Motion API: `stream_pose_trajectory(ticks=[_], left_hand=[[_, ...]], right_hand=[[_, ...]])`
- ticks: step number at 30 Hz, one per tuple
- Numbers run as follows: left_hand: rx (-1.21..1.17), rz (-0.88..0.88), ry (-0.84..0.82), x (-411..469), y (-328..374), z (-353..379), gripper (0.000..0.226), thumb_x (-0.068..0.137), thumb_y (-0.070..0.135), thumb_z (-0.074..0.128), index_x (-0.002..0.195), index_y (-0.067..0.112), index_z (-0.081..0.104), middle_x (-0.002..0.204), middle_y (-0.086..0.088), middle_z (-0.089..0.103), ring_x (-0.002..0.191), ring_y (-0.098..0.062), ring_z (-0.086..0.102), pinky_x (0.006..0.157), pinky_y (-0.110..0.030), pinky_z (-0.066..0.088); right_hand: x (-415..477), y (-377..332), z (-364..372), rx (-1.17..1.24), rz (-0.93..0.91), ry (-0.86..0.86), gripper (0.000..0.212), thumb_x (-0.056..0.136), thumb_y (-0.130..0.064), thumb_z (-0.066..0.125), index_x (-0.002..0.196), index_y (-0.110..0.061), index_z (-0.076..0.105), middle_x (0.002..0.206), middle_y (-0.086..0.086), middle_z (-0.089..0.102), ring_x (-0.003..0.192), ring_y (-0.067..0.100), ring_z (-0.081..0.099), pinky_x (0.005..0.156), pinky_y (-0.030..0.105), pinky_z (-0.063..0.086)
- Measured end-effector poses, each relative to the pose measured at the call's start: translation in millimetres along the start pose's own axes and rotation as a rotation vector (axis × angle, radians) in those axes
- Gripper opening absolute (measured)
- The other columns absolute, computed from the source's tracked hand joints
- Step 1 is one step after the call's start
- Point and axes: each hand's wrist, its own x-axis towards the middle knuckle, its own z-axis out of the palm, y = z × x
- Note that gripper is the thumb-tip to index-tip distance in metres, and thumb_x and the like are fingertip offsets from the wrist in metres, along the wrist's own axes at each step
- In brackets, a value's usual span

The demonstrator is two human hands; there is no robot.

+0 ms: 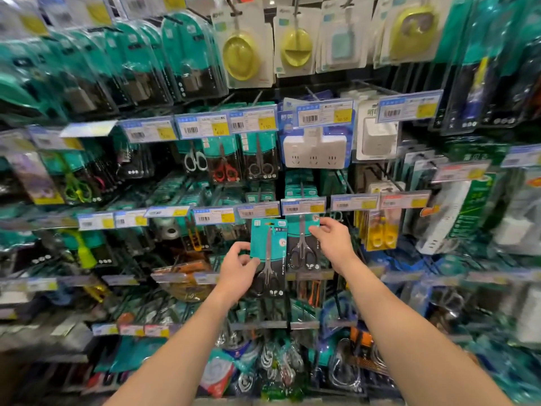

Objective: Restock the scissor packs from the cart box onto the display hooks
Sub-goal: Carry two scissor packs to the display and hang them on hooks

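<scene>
My left hand [237, 269] grips a scissor pack [268, 253] by its left edge: a teal card with black-handled scissors, held upright in front of the display. Just to its right hang matching scissor packs [303, 249] on a display hook below a price tag [303, 205]. My right hand [332, 241] reaches to the upper right corner of the front hanging pack, fingers pinching or touching its edge. The cart box is out of view.
Pegboard display full of hanging packs: more scissors [225, 162] above, a white power strip [314, 152], yellow scissors [382, 232] to the right, padlocks [190, 57] top left. Rows of price tags [213, 215] jut out on hook ends.
</scene>
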Motion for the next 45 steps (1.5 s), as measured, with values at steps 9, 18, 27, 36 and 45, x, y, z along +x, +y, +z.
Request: stream_pose_trajectory(ticks=[9, 18, 27, 36, 45], left_hand=[[0.009, -0.002, -0.037, 8, -11, 5, 0.021, 0.098, 0.009, 0.063, 0.111, 0.024, 0.056, 0.081, -0.003, 0.075, 0.048, -0.006, 0.051, 0.049, -0.022, 0.039], [-0.028, 0.038, -0.143, 20, -12, 18, 0.017, 0.099, 0.006, 0.063, 0.113, 0.014, 0.056, 0.072, -0.003, 0.071, 0.046, -0.010, 0.046, 0.046, -0.023, 0.035], [-0.046, 0.062, -0.174, 36, 3, 44, 0.020, 0.098, 0.009, 0.062, 0.114, 0.019, 0.055, 0.089, -0.010, 0.074, 0.046, -0.003, 0.058, 0.046, -0.022, 0.041], [-0.072, 0.137, -0.164, 41, 18, 62, 0.023, 0.098, 0.012, 0.063, 0.111, 0.029, 0.055, 0.096, 0.000, 0.077, 0.083, -0.016, 0.075, 0.072, -0.034, 0.058], [-0.058, 0.207, -0.137, 41, 15, 68, 0.024, 0.098, 0.010, 0.063, 0.110, 0.029, 0.056, 0.103, 0.006, 0.077, 0.093, -0.014, 0.074, 0.084, -0.037, 0.060]], right_hand=[[37, -7, 7, 0.024, 0.086, 0.033, 0.031, 0.092, -0.011, 0.065, 0.123, -0.012, 0.066, 0.111, 0.005, 0.072, 0.098, 0.024, 0.066, 0.086, 0.035, 0.052], [42, -1, 8, -0.014, 0.180, 0.120, 0.020, 0.093, -0.022, 0.067, 0.110, -0.013, 0.060, 0.114, 0.005, 0.063, 0.104, 0.029, 0.063, 0.081, 0.034, 0.046], [-15, 12, 21, 0.093, 0.141, 0.043, 0.028, 0.096, -0.029, 0.055, 0.119, -0.013, 0.060, 0.115, 0.005, 0.067, 0.094, 0.017, 0.062, 0.076, 0.031, 0.047], [-25, 22, 6, 0.035, -0.067, -0.114, 0.022, 0.095, -0.008, 0.061, 0.116, -0.012, 0.069, 0.111, -0.001, 0.075, 0.099, 0.008, 0.071, 0.087, 0.027, 0.057], [-19, 22, 1, 0.005, -0.101, -0.150, 0.026, 0.096, -0.011, 0.061, 0.118, -0.023, 0.070, 0.115, -0.008, 0.073, 0.109, 0.013, 0.068, 0.100, 0.039, 0.052]])
